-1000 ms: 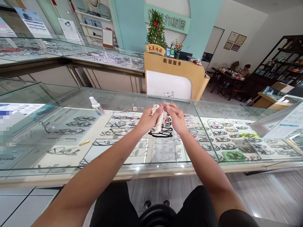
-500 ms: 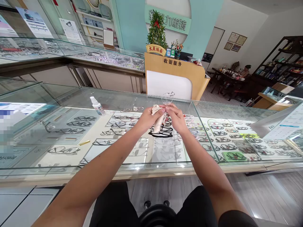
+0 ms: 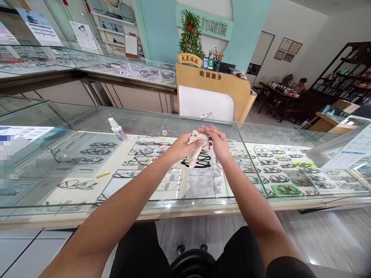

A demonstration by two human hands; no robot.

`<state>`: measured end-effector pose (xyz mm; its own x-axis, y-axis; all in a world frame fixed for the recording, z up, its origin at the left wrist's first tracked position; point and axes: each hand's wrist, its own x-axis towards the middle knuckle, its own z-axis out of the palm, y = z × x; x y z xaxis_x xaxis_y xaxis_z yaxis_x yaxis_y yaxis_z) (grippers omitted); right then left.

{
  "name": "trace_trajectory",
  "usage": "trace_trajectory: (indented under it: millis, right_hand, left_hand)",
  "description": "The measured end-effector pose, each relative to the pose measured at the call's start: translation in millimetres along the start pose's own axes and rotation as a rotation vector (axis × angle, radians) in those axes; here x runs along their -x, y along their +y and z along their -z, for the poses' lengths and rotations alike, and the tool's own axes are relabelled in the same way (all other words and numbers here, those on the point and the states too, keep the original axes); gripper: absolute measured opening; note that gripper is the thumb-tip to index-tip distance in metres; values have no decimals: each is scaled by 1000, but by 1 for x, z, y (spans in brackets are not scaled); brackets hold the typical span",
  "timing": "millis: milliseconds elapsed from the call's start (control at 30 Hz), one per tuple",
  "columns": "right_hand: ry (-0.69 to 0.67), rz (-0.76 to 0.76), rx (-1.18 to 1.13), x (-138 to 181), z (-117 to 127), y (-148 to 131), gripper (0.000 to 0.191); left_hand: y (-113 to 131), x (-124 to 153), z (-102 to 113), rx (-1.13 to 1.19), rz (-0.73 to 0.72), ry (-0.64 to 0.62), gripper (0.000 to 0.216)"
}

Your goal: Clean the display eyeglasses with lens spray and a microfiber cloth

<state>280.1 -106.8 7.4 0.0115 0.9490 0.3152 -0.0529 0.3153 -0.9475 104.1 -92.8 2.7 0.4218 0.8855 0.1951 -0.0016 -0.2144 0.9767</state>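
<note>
My left hand (image 3: 183,146) pinches a pale cleaning cloth (image 3: 194,152) against a lens of thin-framed, nearly rimless glasses (image 3: 206,120). My right hand (image 3: 218,142) grips the same glasses from the right, with the other lens sticking up above my fingers. Both hands hover above the glass top of the display counter (image 3: 87,123). Below the glass, directly beneath the cloth, lies a black frame (image 3: 199,161). The lens under the cloth is mostly hidden.
A small white spray bottle (image 3: 117,129) stands on the counter to the left. Several frames fill the trays under the glass. A wooden cashier desk (image 3: 214,90) with a plant stands behind. A person sits at a far table (image 3: 300,87) at right.
My left hand has pushed the cloth up and to the right over the lens. The glasses have tilted slightly; both hands stay at the same spot above the counter.
</note>
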Motion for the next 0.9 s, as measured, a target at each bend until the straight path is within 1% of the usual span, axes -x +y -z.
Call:
trace_trajectory:
  millis: [100, 200, 267, 333, 433, 567, 667, 733, 833, 900]
  right_hand:
    - [7, -12, -46, -1, 0, 2, 38]
    - [-24, 9, -50, 0, -2, 3, 38]
    - [-66, 33, -16, 1, -4, 3, 41]
    - [-110, 54, 23, 2, -5, 4, 45]
    - [-132, 58, 24, 3, -5, 5, 46]
    - [-115, 56, -52, 2, -6, 8, 39]
    - [-97, 55, -105, 1, -5, 8, 33]
    - [-57, 41, -110, -1, -4, 7, 33]
    - [19, 8, -85, -3, -1, 6, 34]
    - [38, -25, -104, -4, 0, 7, 35]
  left_hand:
    - [-3, -1, -1, -38, -29, 32, 57]
    - [-5, -2, -3, 28, -27, 20, 60]
    - [-7, -3, -5, 78, -12, 24, 67]
    - [-8, -4, -7, 96, -11, 59, 73]
    - [-8, -5, -8, 108, -9, 104, 71]
    - [-6, -4, -10, 130, -12, 138, 72]
    - [-6, -4, -9, 106, -5, 94, 73]
    - [-6, -3, -6, 62, -2, 59, 73]
    - [-5, -2, -2, -45, -26, 60, 70]
    - [-4, -2, -1, -54, -38, 44, 67]
